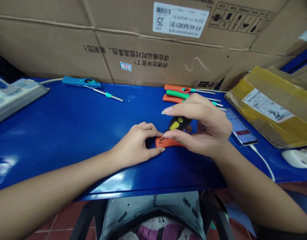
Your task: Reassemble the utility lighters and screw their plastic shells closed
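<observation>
The orange lighter (169, 142) lies on the blue worktop (75, 133), dark marks on its handle — the left hand (140, 143) pinches its end between thumb and fingers. The right hand's (205, 128) grip is clamped on a black-and-yellow tool (179, 123) just above.

Setting: small workshop or bench in a storage area; exact type not determinable. You sit at a glossy blue worktop (68, 133), with a black-and-yellow tool (177, 124) over an orange lighter (164, 142). Facing you: large printed cardboard (133, 40) bearing a product label (180, 20). To your right: tape-wrapped carton (273, 111). To your left: power strip (17, 96). Below you: reddish floor tiles (59, 218).
</observation>
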`<state>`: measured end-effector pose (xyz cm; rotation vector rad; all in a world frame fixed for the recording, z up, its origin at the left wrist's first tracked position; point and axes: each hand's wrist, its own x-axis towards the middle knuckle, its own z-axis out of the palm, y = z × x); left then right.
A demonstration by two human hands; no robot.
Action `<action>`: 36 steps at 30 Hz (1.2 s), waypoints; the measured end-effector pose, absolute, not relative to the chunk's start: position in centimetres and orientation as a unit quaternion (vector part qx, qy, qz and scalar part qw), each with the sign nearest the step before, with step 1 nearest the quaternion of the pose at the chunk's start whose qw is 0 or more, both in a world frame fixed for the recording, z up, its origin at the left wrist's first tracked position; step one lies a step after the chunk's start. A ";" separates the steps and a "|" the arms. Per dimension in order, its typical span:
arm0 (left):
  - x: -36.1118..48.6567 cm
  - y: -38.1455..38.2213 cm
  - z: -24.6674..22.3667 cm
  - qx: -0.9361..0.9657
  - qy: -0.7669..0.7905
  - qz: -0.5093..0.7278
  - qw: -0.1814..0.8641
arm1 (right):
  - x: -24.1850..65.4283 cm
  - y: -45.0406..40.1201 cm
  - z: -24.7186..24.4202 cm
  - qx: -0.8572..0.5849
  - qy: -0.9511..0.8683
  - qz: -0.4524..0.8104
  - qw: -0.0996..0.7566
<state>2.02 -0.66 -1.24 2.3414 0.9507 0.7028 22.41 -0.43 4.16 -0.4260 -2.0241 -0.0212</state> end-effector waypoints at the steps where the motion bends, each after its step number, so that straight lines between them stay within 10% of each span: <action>1: 2.0 -0.7 -1.3 0.863 0.349 0.260 0.257 | 22.4 -0.4 4.2 -0.172 -0.844 -0.005 0.509; 36: 2.0 -0.8 -1.1 0.856 0.351 0.262 0.276 | 22.0 -0.8 4.4 -0.189 -0.856 0.030 0.480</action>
